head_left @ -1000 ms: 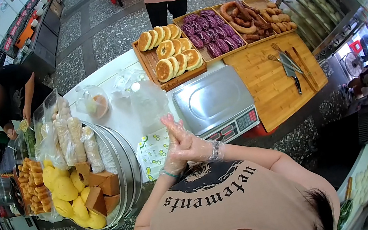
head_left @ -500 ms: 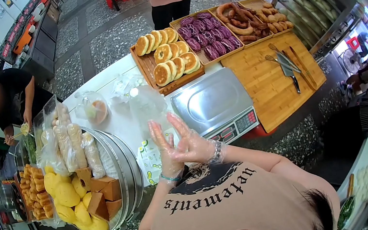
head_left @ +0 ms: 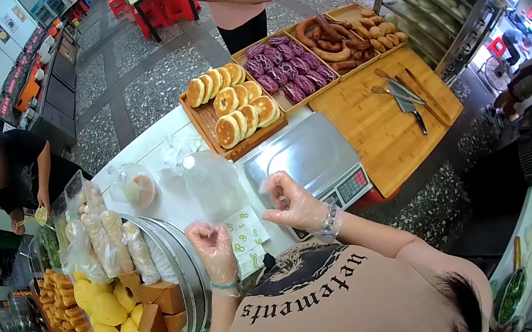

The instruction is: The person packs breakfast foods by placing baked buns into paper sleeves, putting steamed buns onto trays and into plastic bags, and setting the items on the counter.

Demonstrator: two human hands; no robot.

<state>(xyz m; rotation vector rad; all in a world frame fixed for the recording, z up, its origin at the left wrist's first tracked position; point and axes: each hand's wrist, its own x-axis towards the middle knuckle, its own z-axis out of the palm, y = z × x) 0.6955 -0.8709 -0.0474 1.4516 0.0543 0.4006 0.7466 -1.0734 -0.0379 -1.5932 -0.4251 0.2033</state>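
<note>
My left hand [head_left: 214, 250], in a clear plastic glove, is beside the green-patterned paper [head_left: 246, 239] on the white table. Its fingers are curled in, with nothing visible in them. My right hand [head_left: 298, 204], gloved likewise, hovers at the near left edge of the digital scale [head_left: 306, 152]. Thumb and fingers curve apart with a gap between them. Beyond my hands lies a stack of clear plastic bags [head_left: 210, 179]. The scale's metal plate carries nothing.
Trays hold pan-fried buns [head_left: 240, 119], purple rolls [head_left: 287, 66] and brown sausages [head_left: 328, 34]. A knife [head_left: 413, 113] and tongs lie on a wooden board [head_left: 373, 126]. At left, a round steamer [head_left: 190, 279] holds yellow buns [head_left: 107, 308]. One person [head_left: 226, 2] stands opposite; another [head_left: 24, 166] is at left.
My hands were together, the fingers straight and the gloves touching. Now they are apart, with the left moved left and down, the right moved right, and fingers curled. The view has shifted slightly.
</note>
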